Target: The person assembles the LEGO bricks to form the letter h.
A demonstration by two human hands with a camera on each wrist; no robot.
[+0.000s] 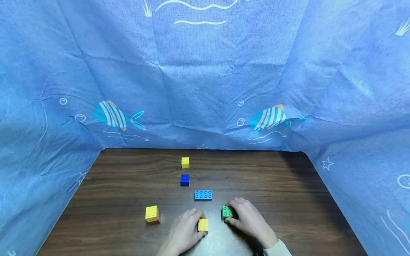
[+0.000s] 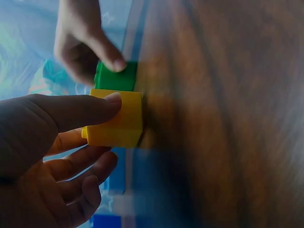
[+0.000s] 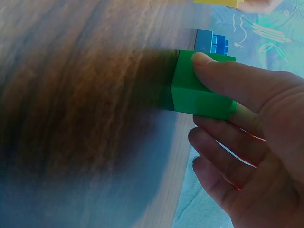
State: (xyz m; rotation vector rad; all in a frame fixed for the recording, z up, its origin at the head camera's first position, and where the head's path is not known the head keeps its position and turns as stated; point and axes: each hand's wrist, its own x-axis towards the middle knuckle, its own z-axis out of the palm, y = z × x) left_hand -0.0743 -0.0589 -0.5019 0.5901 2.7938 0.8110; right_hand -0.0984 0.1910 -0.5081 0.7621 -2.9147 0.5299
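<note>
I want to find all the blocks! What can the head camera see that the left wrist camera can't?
Only the head view shows the small yellow block, dark blue block, and yellow block on a red one.

Only the left wrist view shows the left hand's thumb lying over its block.

Both show the left hand holding the yellow block and the right hand holding the green block.

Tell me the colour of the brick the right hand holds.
Green: the right hand pinches a green plastic brick, clearest in the right wrist view.
</note>
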